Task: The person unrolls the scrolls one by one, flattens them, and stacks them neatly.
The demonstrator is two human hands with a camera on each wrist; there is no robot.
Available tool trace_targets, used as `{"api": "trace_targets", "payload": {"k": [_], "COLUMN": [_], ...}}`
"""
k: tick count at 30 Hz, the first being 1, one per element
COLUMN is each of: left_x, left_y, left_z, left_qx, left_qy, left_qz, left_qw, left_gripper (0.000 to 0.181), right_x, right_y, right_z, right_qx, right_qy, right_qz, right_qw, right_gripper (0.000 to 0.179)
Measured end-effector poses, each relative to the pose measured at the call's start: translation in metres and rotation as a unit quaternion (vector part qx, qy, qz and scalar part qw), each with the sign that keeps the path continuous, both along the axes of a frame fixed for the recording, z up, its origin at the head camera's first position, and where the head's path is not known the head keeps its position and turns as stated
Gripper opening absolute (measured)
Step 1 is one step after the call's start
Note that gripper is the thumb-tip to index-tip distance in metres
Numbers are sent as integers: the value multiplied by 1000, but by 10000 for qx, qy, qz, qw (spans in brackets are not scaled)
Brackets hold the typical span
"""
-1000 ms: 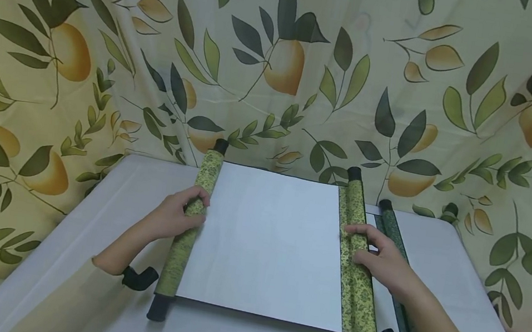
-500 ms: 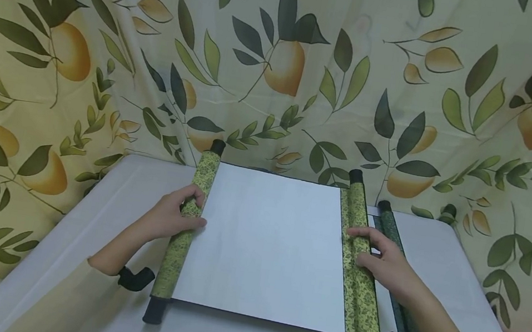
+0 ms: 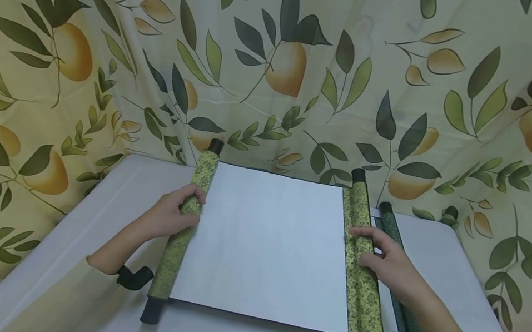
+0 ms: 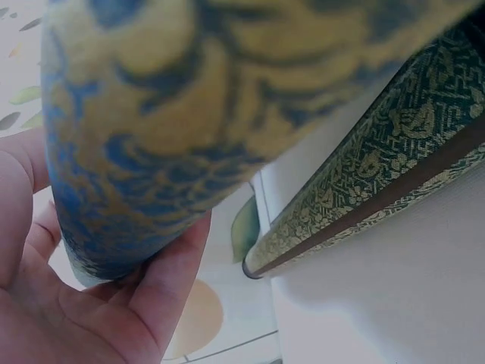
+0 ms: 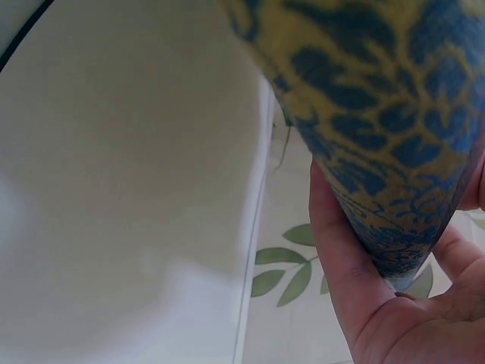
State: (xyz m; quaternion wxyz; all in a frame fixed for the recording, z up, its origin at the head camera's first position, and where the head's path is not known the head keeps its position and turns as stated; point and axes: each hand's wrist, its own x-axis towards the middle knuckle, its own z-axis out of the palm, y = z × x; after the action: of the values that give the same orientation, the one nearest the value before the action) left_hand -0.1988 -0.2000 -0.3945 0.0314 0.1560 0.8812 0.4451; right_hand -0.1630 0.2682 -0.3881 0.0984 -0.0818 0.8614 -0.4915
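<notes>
A scroll with a blank white sheet (image 3: 268, 245) is held partly unrolled above the table, between two rolls in yellow-green patterned cloth with black end knobs. My left hand (image 3: 171, 212) grips the left roll (image 3: 172, 266), thumb and fingers around its middle. On the other side, my right hand (image 3: 390, 261) holds the right roll (image 3: 364, 302), fingertips over its inner face. Up close in the left wrist view, the roll's cloth (image 4: 189, 114) shows a blue and gold floral pattern with fingers beneath it. The right wrist view has similar cloth (image 5: 379, 98) between thumb and fingers.
A dark green rolled scroll (image 3: 391, 227) with black knobs lies on the white table (image 3: 144, 169), right of the held one and partly behind my right forearm. Behind the table hangs a curtain (image 3: 321, 128) printed with fruit and leaves. Black bands circle both wrists.
The two rolls have moved slightly apart, left one leftward and right one rightward, so a little more white sheet shows. My left thumb stretched onto the sheet, then came back to the roll.
</notes>
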Motion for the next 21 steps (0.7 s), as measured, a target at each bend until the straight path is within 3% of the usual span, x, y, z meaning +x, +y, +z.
{"api": "trace_targets", "payload": {"k": [21], "left_x": [-4], "left_y": [2], "left_z": [1], "left_qx": [-238], "left_qy": [-39], "left_qz": [117], "left_qw": [9996], "left_gripper": [29], "right_x": [-1], "right_y": [8], "right_z": [-3], "right_qx": [67], "right_qy": [-9], "right_qz": [29], "right_qw": [10000], "right_gripper": [55]}}
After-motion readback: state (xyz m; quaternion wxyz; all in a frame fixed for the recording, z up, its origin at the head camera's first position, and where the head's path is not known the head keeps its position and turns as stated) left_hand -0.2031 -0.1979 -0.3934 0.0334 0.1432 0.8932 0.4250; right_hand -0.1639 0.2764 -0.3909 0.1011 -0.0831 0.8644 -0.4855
